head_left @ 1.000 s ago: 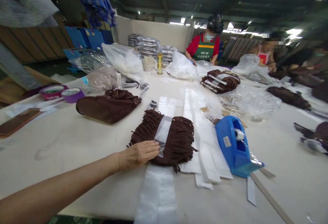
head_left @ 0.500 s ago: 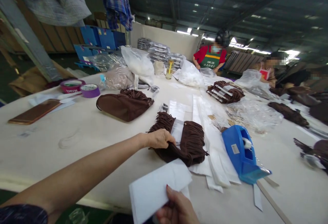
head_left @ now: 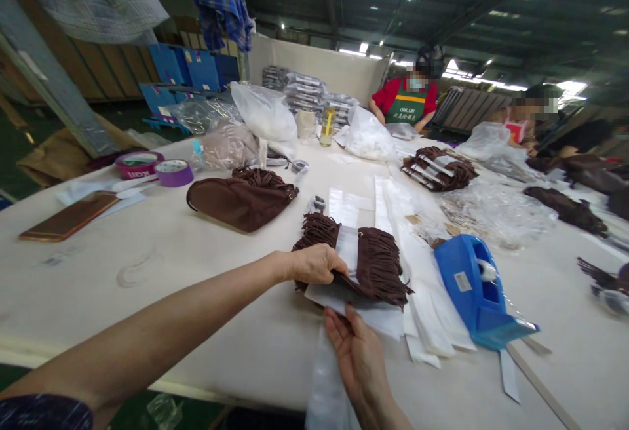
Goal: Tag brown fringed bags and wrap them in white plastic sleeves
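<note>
Brown fringed bag [head_left: 381,263] lay on the table [head_left: 196,299] a little below and right of the frame's centre. Long axis: side to side, right end tipped slightly toward the bottom of the frame. A pale band [head_left: 347,248] crossed its middle, roughly at right angles to that axis.

Left hand [head_left: 317,263] was the nearer of the two, in contact with the bag. It reached in from the lower left; thumb and fingers pinched the near edge, left of the middle, and that edge stood slightly raised. Most of the bag lay right of these fingertips, with some fringe beyond them, up the frame.

Right hand [head_left: 358,351] came from the bottom edge, below the bag and apart from it. Its fingertips met the near side of a white sheet [head_left: 366,311], thumb and fingers a little parted at the tips; could not tell how firmly they gripped. From them the bag lay straight up the frame, with the sheet between. Sheet's long axis ran nearly parallel to the bag's, its far side hidden by the raised edge. Inside the bag or merely beneath: not resolved.

Blue tape dispenser [head_left: 479,295] stood to the right, well apart from both hands.
</note>
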Demonstrator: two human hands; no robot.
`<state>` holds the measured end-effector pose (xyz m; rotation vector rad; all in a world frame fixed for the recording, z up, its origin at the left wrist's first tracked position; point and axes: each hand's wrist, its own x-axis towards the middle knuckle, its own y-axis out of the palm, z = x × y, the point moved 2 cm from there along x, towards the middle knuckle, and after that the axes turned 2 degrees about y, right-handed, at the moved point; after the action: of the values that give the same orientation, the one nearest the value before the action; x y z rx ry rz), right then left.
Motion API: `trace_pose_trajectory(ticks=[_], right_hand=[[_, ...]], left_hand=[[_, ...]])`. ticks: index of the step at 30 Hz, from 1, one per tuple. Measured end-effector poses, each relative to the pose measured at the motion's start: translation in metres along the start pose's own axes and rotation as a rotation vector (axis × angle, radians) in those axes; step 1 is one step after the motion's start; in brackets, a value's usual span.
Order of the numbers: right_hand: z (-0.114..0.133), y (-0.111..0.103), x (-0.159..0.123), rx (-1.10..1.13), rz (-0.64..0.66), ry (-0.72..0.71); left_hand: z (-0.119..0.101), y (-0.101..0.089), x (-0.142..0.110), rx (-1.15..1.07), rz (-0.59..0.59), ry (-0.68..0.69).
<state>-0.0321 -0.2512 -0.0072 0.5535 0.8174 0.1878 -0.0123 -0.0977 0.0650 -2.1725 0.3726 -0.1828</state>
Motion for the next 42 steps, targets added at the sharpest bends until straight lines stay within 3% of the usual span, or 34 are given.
trace_pose_trajectory(ticks=[8, 13, 17, 26, 31, 35, 37, 38, 42], right_hand=[[-0.001, 0.012, 0.011, -0.001, 0.074, 0.072], [0.002, 0.006, 0.010, -0.012, 0.073, 0.078], [0.004, 0.004, 0.009, -0.008, 0.052, 0.061], [0.008, 0.001, 0.010, -0.078, 0.062, 0.096], [0.019, -0.001, 0.012, -0.215, 0.140, 0.209], [0.019, -0.016, 0.006, -0.429, 0.191, 0.227], [0.024, -0.027, 0.001, -0.671, 0.222, 0.054], [0.031, -0.031, -0.001, -0.811, 0.232, -0.128], [0.066, -0.024, -0.005, -1.314, 0.347, -1.107]], left_hand=[[0.000, 0.029, -0.012, 0.122, -0.065, 0.061], [0.001, 0.053, -0.025, 0.283, -0.338, 0.294], [0.000, 0.060, -0.027, 0.361, -0.458, 0.361], [0.000, 0.063, -0.026, 0.427, -0.490, 0.376], [-0.005, 0.066, -0.029, 0.425, -0.455, 0.386], [-0.001, 0.075, -0.032, 0.498, -0.519, 0.381], [0.002, 0.080, -0.032, 0.529, -0.528, 0.388], [0.003, 0.082, -0.032, 0.537, -0.529, 0.391], [0.003, 0.085, -0.032, 0.544, -0.571, 0.379]])
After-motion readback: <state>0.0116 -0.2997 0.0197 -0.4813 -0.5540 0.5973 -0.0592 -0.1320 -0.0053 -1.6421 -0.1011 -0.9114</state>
